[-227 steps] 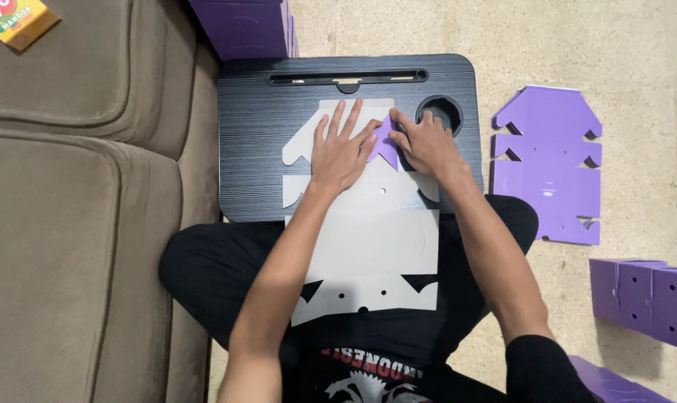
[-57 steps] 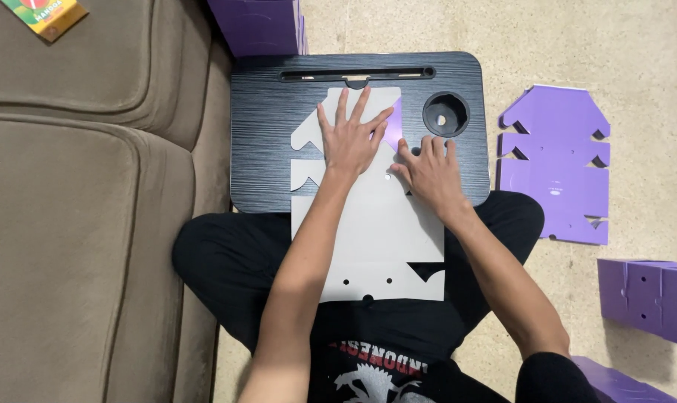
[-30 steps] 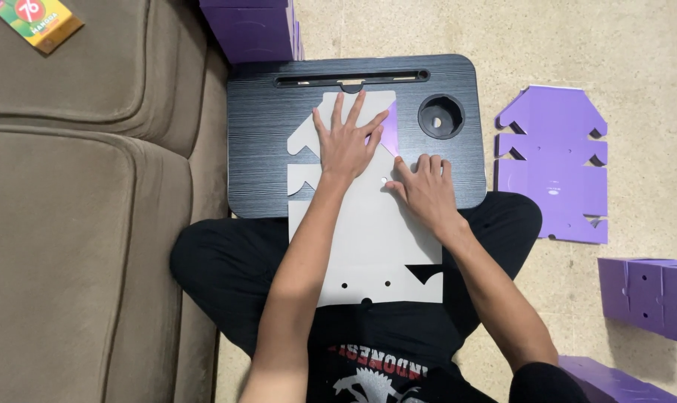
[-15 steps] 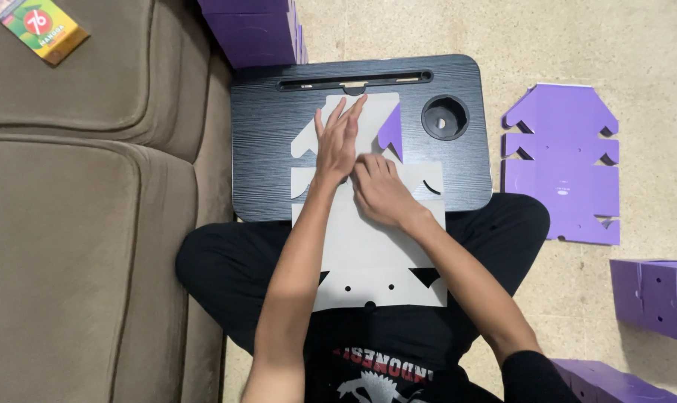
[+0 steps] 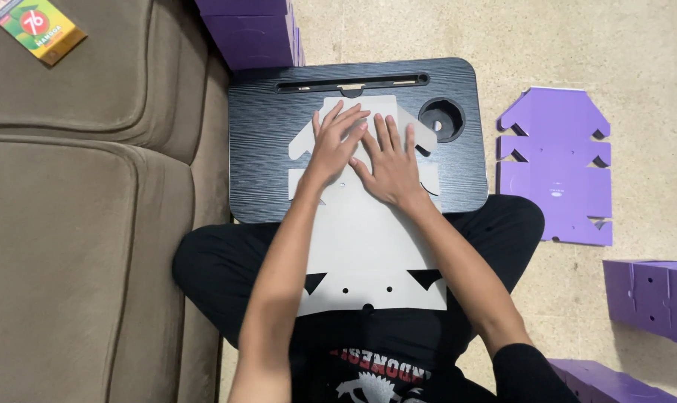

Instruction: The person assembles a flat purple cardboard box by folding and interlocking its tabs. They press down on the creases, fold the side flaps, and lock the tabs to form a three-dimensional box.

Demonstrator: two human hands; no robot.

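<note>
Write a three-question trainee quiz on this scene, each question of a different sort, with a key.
1. True or false: both the left hand and the right hand lie flat on the grey cardboard sheet.
2. Where is the round cup recess of the black lap desk? A) far right corner B) near left corner C) centre
3. Fill in: the flat cut-out sheet on the floor to the person's right is ____ in colour.

Key: 1 true; 2 A; 3 purple.
</note>
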